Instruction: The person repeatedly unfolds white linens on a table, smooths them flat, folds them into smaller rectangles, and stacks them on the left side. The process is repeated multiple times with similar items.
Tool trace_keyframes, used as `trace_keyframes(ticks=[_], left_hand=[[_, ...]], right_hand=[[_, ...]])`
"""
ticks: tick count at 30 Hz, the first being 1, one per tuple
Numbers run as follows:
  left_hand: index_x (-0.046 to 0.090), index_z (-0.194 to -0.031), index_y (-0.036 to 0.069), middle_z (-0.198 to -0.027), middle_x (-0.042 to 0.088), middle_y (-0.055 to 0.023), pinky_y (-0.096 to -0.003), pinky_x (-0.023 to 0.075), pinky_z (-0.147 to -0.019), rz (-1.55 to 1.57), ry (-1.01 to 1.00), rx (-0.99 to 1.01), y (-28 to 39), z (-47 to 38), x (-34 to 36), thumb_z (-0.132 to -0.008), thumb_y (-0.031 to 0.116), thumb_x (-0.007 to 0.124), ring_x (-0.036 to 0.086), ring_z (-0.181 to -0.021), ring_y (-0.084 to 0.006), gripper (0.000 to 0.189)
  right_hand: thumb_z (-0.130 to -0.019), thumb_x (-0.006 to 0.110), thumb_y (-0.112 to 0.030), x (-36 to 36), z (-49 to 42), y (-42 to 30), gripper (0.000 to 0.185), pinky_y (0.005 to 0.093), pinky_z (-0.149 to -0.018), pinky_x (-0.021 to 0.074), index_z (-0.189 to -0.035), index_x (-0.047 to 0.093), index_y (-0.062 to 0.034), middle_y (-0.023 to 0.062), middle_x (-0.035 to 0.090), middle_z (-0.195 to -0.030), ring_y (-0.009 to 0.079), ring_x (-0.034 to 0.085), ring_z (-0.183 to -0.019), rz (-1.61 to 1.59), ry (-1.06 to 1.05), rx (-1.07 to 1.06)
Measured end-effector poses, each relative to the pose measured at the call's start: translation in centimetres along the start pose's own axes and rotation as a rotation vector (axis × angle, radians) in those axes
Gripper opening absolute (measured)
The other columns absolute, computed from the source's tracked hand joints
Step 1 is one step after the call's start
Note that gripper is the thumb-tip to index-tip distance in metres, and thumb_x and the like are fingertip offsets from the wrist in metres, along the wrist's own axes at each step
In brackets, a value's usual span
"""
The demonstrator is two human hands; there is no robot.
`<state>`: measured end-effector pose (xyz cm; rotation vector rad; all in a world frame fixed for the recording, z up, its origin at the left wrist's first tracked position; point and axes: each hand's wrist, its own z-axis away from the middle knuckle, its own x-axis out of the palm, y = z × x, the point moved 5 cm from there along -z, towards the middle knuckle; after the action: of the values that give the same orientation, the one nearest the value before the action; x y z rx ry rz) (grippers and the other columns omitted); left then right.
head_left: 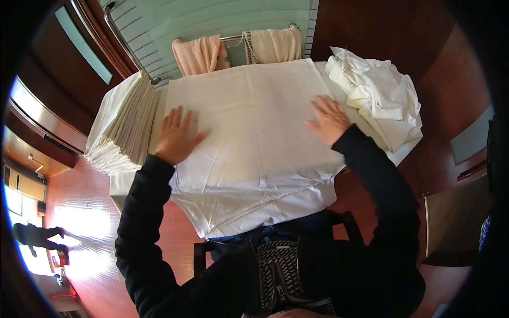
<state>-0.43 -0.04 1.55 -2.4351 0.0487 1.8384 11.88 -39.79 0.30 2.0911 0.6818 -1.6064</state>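
A large white cloth point(246, 123) lies spread over the table in front of me, its near part hanging over the front edge toward my lap in loose folds. My left hand point(177, 137) is at the cloth's left side, palm down with fingers apart. Near the right side, my right hand point(328, 119) is also spread over the cloth, slightly blurred. Neither hand grips anything; whether the palms press on the fabric or hover just above it is hard to tell.
A thick stack of folded white cloths point(123, 123) stands at the table's left. Crumpled white cloth point(381, 95) is heaped at the right. Behind, a peach towel point(197, 55) and a cream towel point(276, 45) hang on a rail. Another person point(37, 238) stands far left. Chair armrests point(201, 254) flank me.
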Motion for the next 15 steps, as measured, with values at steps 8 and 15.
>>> trace_keyframes(ticks=[8,15], left_hand=[[0.044,-0.146,0.003,-0.153,0.039,-0.0229,-0.0490,0.0273,-0.117,0.239,0.028,0.221,6.8,-8.2,5.3,-0.101,0.036,0.048,0.034,-0.144,-0.0400,0.056],[0.042,-0.149,0.009,-0.156,0.036,-0.0218,-0.0511,0.0238,-0.118,0.080,0.085,0.077,3.4,-7.6,7.1,-0.101,0.049,0.048,0.031,-0.145,-0.0391,0.063]], right_hand=[[-0.099,0.047,-0.053,4.4,-9.3,-16.0,0.074,0.0479,-0.118,0.0244,-0.145,0.040,0.0047,0.0235,0.039,-0.152,0.0405,0.033,-0.143,-0.407,0.049,-0.270],[-0.099,0.041,-0.056,7.1,-9.7,-8.7,0.073,0.0494,-0.121,0.0156,-0.153,0.034,-0.0067,0.0143,0.028,-0.162,0.0384,0.021,-0.150,-0.308,-0.082,-0.097]])
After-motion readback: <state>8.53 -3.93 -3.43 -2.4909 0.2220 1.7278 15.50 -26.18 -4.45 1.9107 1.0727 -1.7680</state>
